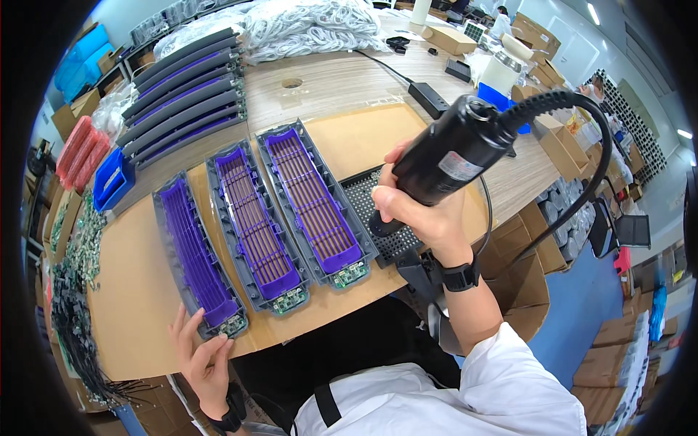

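Observation:
My right hand (pixel 429 211) is wrapped round a black corded electric screwdriver (pixel 443 156); its lower tip is over a black perforated tray (pixel 361 190). My left hand (pixel 200 356) has its fingers apart, with fingertips at the near end of the leftmost grey housing with purple slats (pixel 190 240), beside its small green circuit board (pixel 234 324). To the right lie a middle housing with a purple frame (pixel 251 211) and a third one (pixel 309 192), each with a green board at its near end. All three rest on a brown cardboard sheet (pixel 131 291).
Several grey-and-purple housings (pixel 185 94) are stacked at the far left, by a blue bin (pixel 114 178). Bundled white cables (pixel 313 33) lie at the back. Black wires (pixel 76 327) hang at the left edge. The screwdriver's cord (pixel 607 160) loops right, above open cardboard boxes (pixel 520 254).

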`<state>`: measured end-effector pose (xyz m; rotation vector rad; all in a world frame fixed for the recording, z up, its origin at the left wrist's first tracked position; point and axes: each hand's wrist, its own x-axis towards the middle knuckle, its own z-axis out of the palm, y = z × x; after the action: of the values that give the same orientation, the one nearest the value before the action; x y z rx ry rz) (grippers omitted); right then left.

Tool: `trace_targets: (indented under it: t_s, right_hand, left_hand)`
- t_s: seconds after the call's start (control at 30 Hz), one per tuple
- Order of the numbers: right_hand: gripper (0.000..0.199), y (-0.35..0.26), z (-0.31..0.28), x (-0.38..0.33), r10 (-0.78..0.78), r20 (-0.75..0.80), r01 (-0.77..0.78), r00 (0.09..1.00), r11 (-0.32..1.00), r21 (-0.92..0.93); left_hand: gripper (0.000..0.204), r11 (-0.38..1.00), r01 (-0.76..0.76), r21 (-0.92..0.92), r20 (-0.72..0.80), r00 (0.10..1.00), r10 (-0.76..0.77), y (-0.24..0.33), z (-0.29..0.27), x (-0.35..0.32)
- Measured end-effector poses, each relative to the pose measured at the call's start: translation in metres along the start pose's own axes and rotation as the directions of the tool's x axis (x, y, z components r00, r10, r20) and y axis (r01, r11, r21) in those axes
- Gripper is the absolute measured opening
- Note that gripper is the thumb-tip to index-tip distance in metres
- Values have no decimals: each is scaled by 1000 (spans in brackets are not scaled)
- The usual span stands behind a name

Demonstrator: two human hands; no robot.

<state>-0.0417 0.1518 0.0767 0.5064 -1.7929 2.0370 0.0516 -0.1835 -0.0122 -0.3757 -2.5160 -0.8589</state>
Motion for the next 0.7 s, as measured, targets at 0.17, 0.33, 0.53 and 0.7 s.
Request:
trace_targets:
  t_s: [0.17, 0.33, 0.53, 0.7]
  right_hand:
    - [28, -1, 12, -6, -92, -169, 77, 981, 992, -95]
    - [40, -33, 40, -23, -186, -288, 195, 939, 981, 4]
    - [39, -39, 113, -38, -285, -12, 282, 958, 938, 203]
    - [37, -24, 167, -46, -72, 136, 52, 988, 988, 146]
  left_hand:
    - [16, 994, -30, 106, -58, 998, 36, 10, -4, 3]
    - [12, 1000, -1, -6, -98, 995, 0, 6, -1, 2]
    - [13, 999, -20, -43, -101, 995, 16, -3, -3, -1]
    - [10, 998, -23, -67, -101, 995, 16, -7, -4, -3]
